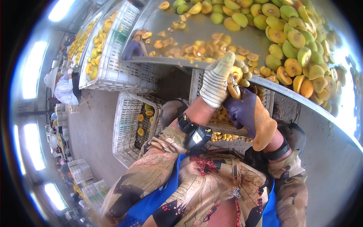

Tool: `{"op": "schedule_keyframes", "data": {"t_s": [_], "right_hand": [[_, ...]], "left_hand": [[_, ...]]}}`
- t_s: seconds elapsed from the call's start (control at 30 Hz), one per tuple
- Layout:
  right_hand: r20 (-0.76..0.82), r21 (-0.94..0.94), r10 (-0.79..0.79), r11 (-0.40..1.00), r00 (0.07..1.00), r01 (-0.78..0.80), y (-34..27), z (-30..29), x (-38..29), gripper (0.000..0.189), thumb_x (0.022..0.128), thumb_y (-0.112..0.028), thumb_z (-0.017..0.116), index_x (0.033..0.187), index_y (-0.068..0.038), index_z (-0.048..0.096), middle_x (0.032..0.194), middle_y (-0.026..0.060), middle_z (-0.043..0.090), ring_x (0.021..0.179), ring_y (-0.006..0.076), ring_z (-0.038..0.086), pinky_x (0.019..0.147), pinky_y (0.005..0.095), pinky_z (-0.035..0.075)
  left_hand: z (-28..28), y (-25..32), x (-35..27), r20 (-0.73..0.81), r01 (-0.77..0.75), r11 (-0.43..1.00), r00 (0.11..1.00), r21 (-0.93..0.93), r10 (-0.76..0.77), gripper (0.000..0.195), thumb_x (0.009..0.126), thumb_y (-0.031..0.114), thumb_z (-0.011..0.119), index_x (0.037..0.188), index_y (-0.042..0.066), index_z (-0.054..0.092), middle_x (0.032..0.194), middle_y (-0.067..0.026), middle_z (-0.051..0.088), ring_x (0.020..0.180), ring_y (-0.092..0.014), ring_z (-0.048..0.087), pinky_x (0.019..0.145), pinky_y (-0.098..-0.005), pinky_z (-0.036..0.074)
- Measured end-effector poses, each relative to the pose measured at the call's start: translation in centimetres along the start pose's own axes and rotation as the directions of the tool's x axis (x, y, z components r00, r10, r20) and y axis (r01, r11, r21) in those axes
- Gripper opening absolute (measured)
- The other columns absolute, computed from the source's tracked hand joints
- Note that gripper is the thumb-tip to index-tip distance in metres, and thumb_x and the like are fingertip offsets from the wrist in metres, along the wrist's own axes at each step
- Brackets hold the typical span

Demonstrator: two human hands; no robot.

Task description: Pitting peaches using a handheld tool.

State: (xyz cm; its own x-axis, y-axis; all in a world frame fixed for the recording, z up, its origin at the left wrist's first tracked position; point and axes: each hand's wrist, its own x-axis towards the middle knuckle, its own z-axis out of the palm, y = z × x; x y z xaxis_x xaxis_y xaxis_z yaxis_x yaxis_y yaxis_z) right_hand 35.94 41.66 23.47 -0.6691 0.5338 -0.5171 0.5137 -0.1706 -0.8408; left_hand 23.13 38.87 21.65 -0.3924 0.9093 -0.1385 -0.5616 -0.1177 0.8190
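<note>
My left hand (219, 79), in a white knitted glove with stripes, holds a halved yellow fruit (236, 74) over the near edge of a metal table (175, 61). My right hand (244, 110), in a purple-coated orange glove, grips a small tool with a wooden handle (234, 92). The tool's curved metal end touches the cut face of the fruit. Halved green-yellow fruits (295, 39) are piled at the table's right and far side. Small cut pieces and scraps (198, 51) lie along its near edge.
A white plastic crate (120, 127) with a few fruit halves stands on the floor at left. Behind it is a stacked crate (97, 82) of yellow fruit. Below my hands, another crate (195, 82) holds scraps. A purple glove (133, 51) lies at the table's left corner. A person (66, 88) works farther left.
</note>
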Motion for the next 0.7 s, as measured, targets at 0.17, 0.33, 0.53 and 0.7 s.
{"op": "schedule_keyframes", "data": {"t_s": [0.17,0.33,0.53,0.7], "right_hand": [[-0.361,-0.626,-0.424,0.771,0.831,0.121,2.2,1.9,1.2,0.024,0.087,-0.023,0.06,0.094,-0.001,0.057,0.062,0.0023,0.053,0.055,0.0089,0.051,0.047,0.0268,0.041],[0.093,0.217,0.132,0.965,0.987,-0.149,-2.4,-0.6,-1.2,0.023,0.087,-0.023,0.058,0.092,0.0,0.059,0.065,0.0031,0.056,0.05,0.0089,0.05,0.046,0.0262,0.04],[-0.165,-0.21,-0.304,0.94,0.938,0.268,2.2,0.8,1.3,0.027,0.089,-0.021,0.059,0.099,0.004,0.057,0.063,0.0095,0.057,0.05,0.0146,0.053,0.047,0.0321,0.042],[0.118,0.095,0.101,0.989,0.988,-0.112,-1.5,-0.6,-0.2,0.028,0.088,-0.02,0.059,0.108,-0.001,0.056,0.066,0.0051,0.057,0.052,0.0136,0.054,0.049,0.0287,0.045]], "left_hand": [[0.4,-0.1,-0.4,-0.01,-0.229,0.848,0.964,0.478,0.266,0.053,0.095,0.051,0.047,0.092,0.0,0.062,0.084,-0.0143,0.064,0.07,-0.024,0.065,0.058,-0.0305,0.053],[-1.2,0.5,0.6,0.046,0.102,0.992,0.994,-0.078,-0.099,0.058,0.092,0.058,0.046,0.09,0.003,0.061,0.087,-0.0148,0.062,0.078,-0.027,0.064,0.063,-0.036,0.054],[0.0,-0.4,0.2,-0.041,-0.036,0.999,0.998,0.008,0.036,0.059,0.092,0.059,0.047,0.094,0.002,0.062,0.087,-0.0155,0.062,0.083,-0.028,0.064,0.071,-0.0388,0.056],[-0.9,0.1,-0.6,0.098,-0.15,0.983,0.985,0.11,0.139,0.057,0.091,0.056,0.051,0.098,0.001,0.06,0.086,-0.0161,0.061,0.082,-0.028,0.065,0.072,-0.0386,0.056]]}}
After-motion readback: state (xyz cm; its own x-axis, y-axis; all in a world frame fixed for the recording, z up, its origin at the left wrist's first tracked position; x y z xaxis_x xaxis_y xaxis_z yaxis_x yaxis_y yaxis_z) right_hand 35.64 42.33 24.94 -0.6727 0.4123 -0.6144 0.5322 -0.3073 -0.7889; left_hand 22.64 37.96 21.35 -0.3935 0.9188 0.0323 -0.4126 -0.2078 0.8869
